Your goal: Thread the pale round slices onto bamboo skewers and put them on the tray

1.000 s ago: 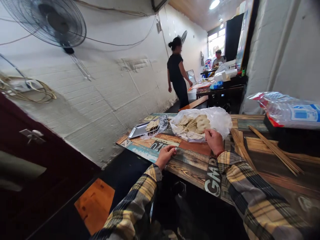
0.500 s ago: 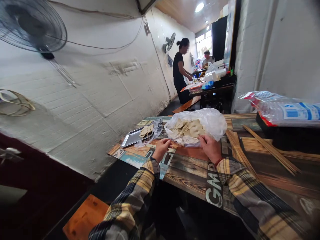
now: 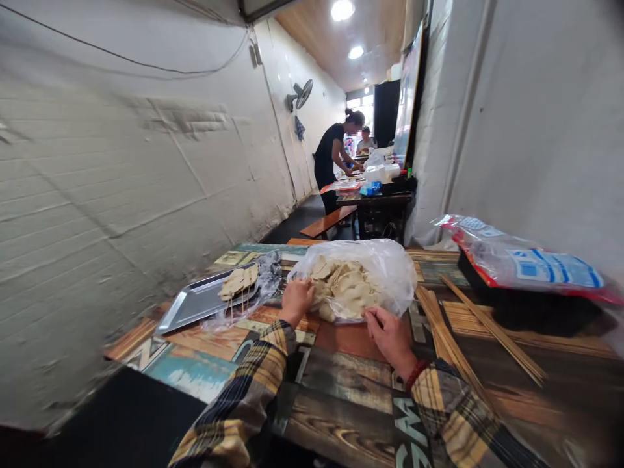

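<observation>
A clear plastic bag lies open on the table, full of thin, flat beige pieces of food whose kind I cannot make out. At the bag's left edge, my left hand has its fingers curled closed on the plastic. My right hand pinches the front edge of the same bag, thumb and forefinger together. To the left, a metal tray carries several similar beige pieces on thin sticks, with crumpled clear plastic beside them.
Bundles of thin wooden skewers lie right of the bag. Behind them stands a black container topped with clear, red-edged packaging. A wall runs along the left. Farther back, a person in black bends over another table, and a second person sits beyond.
My left hand has come to the bag's left edge from in front of it. My right hand stays at the front edge. The view has shifted, and the standing person now bends lower.
</observation>
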Available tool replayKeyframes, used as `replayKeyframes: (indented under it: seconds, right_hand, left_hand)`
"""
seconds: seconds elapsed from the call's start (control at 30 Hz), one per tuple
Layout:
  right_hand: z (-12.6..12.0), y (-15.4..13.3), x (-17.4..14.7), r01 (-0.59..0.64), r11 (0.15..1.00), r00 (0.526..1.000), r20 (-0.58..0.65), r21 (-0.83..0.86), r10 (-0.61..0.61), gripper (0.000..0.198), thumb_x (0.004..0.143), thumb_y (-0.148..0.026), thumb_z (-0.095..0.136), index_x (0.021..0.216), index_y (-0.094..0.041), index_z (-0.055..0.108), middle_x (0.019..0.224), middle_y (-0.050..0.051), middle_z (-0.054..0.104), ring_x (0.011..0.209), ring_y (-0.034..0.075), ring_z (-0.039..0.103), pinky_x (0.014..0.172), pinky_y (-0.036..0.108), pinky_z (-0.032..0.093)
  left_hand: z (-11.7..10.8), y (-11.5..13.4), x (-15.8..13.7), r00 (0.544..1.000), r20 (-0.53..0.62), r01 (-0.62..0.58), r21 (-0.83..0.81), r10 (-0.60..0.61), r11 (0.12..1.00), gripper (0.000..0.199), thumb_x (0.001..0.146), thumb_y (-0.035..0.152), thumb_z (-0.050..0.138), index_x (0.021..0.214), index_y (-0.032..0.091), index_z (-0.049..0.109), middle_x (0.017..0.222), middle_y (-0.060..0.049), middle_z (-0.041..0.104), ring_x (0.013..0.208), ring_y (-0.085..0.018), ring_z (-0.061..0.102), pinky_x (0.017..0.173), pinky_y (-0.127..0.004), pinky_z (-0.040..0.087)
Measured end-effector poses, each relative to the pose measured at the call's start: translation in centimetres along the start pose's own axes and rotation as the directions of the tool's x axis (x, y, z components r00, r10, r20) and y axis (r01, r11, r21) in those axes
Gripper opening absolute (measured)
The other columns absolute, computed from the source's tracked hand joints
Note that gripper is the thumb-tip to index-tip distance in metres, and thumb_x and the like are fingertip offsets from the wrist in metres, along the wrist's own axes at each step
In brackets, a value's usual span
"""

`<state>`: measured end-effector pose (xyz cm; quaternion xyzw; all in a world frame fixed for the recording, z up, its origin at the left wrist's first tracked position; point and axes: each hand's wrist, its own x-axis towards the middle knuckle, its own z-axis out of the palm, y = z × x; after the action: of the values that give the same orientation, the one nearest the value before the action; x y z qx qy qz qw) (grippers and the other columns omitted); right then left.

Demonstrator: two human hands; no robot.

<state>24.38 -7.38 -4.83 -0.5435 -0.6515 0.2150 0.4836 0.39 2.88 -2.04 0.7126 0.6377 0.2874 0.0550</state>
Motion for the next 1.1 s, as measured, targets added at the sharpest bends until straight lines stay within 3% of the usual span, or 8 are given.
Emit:
replayKeyframes:
  seconds: [0.13, 0.27, 0.43, 0.7, 0.83, 0.9, 0.97, 1.1]
  right_hand:
    - [0.2, 0.2, 0.1, -0.011, 1.0, 1.0, 0.008, 0.002, 0.011, 0.033, 0.091, -0.038, 0.042, 0.074, -0.02, 0.065, 0.047, -0.003, 0.055, 0.046, 0.014, 0.055, 0.049, 0.024, 0.037]
    - [0.4, 0.2, 0.3, -0.014, 1.0, 1.0, -0.01, -0.022, 0.014, 0.031, 0.091, -0.039, 0.044, 0.077, -0.02, 0.065, 0.049, -0.003, 0.055, 0.048, 0.015, 0.055, 0.051, 0.025, 0.038]
    - [1.2, -0.4, 0.3, -0.04, 0.998, 0.998, -0.054, -0.044, 0.037, 0.034, 0.092, -0.04, 0.041, 0.073, -0.021, 0.062, 0.048, -0.004, 0.053, 0.047, 0.015, 0.053, 0.051, 0.026, 0.038]
    - [3.2, -1.5, 0.1, -0.139, 0.979, 0.984, -0.088, 0.146, 0.152, 0.036, 0.088, -0.047, 0.046, 0.071, -0.02, 0.062, 0.049, -0.004, 0.049, 0.047, 0.014, 0.049, 0.049, 0.024, 0.037]
    - [3.0, -1.2, -0.2, -0.194, 0.97, 0.971, -0.114, 0.146, 0.211, 0.038, 0.088, -0.05, 0.048, 0.081, -0.017, 0.066, 0.051, -0.004, 0.05, 0.047, 0.013, 0.047, 0.046, 0.024, 0.035]
    - [2.7, -1.0, -0.4, -0.214, 0.961, 0.966, -0.108, 0.175, 0.235, 0.039, 0.088, -0.051, 0.049, 0.085, -0.016, 0.066, 0.051, -0.004, 0.05, 0.047, 0.012, 0.046, 0.045, 0.023, 0.035]
    - [2.3, -1.1, -0.6, -0.234, 0.948, 0.963, -0.085, 0.217, 0.257, 0.039, 0.088, -0.051, 0.049, 0.087, -0.016, 0.065, 0.052, -0.004, 0.049, 0.046, 0.012, 0.045, 0.045, 0.022, 0.035]
    - [1.7, -2.3, -1.0, -0.249, 0.927, 0.961, -0.047, 0.282, 0.273, 0.036, 0.087, -0.051, 0.052, 0.083, -0.017, 0.064, 0.053, -0.004, 0.048, 0.047, 0.011, 0.044, 0.045, 0.022, 0.036]
  left_hand:
    - [0.1, -1.1, -1.2, 0.992, 0.031, -0.128, 0.269, 0.124, 0.955, 0.022, 0.085, 0.024, 0.052, 0.1, 0.018, 0.067, 0.099, -0.01, 0.063, 0.097, -0.023, 0.057, 0.088, -0.032, 0.04]
    - [0.5, -1.7, -1.6, 0.991, -0.012, -0.126, 0.292, 0.135, 0.948, 0.026, 0.087, 0.025, 0.05, 0.108, 0.018, 0.064, 0.1, -0.01, 0.061, 0.094, -0.023, 0.056, 0.084, -0.032, 0.041]
    - [0.8, -2.6, -0.9, 0.996, -0.002, -0.087, 0.203, 0.089, 0.975, 0.022, 0.088, 0.028, 0.05, 0.101, 0.018, 0.065, 0.095, -0.009, 0.06, 0.089, -0.022, 0.057, 0.081, -0.031, 0.042]
    - [0.2, -2.8, -1.0, 0.976, -0.146, -0.15, 0.086, 0.162, 0.985, 0.012, 0.083, 0.018, 0.053, 0.077, 0.02, 0.063, 0.087, -0.006, 0.06, 0.087, -0.021, 0.054, 0.079, -0.032, 0.041]
    - [-0.5, -1.5, -1.1, 0.957, -0.254, -0.186, -0.167, 0.14, 0.968, 0.006, 0.078, 0.016, 0.057, 0.076, 0.02, 0.06, 0.093, -0.005, 0.064, 0.094, -0.021, 0.055, 0.086, -0.034, 0.04]
    - [-0.8, -0.7, -1.4, 0.968, -0.241, -0.162, -0.376, 0.072, 0.912, 0.005, 0.076, 0.016, 0.057, 0.073, 0.02, 0.057, 0.093, -0.004, 0.066, 0.094, -0.02, 0.057, 0.086, -0.033, 0.04]
    - [-1.1, 0.1, -1.7, 0.991, -0.134, -0.068, -0.606, -0.018, 0.793, 0.006, 0.077, 0.022, 0.057, 0.073, 0.019, 0.055, 0.087, -0.003, 0.066, 0.085, -0.018, 0.058, 0.076, -0.028, 0.042]
    - [-1.3, 1.4, -2.7, 0.976, 0.189, 0.215, -0.91, -0.106, 0.355, 0.02, 0.073, 0.034, 0.064, 0.075, 0.018, 0.052, 0.068, 0.003, 0.056, 0.061, -0.01, 0.052, 0.057, -0.021, 0.039]
